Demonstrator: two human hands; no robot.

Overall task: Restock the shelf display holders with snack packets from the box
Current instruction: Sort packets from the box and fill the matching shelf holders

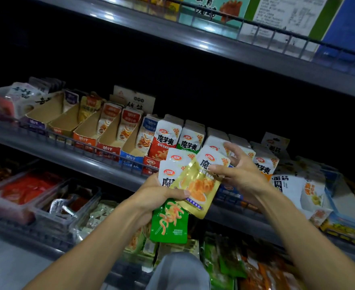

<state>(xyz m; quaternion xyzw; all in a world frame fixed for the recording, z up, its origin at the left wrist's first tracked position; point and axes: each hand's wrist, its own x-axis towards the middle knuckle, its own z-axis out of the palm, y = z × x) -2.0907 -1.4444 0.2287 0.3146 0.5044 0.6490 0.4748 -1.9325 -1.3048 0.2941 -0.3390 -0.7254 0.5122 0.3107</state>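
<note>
My left hand [159, 197] grips a fan of glossy foil packets [195, 185], yellow on top, a green one sticking out below. Right hand [238, 170] pinches the top edge of one. All this sits just in front of the middle shelf [88, 162] edge, by the cardboard holders [113, 139]. Box isn't visible; shelf back is too dark.

My left hand [162, 195] grips a fanned bunch of snack packets [190, 181], a green packet [170, 222] lowest at six o'clock. My right hand [239, 170] pinches the top yellow packet [199, 189]. Cardboard display holders [109, 135] line the wire-fronted shelf [67, 151] toward ten o'clock
</note>
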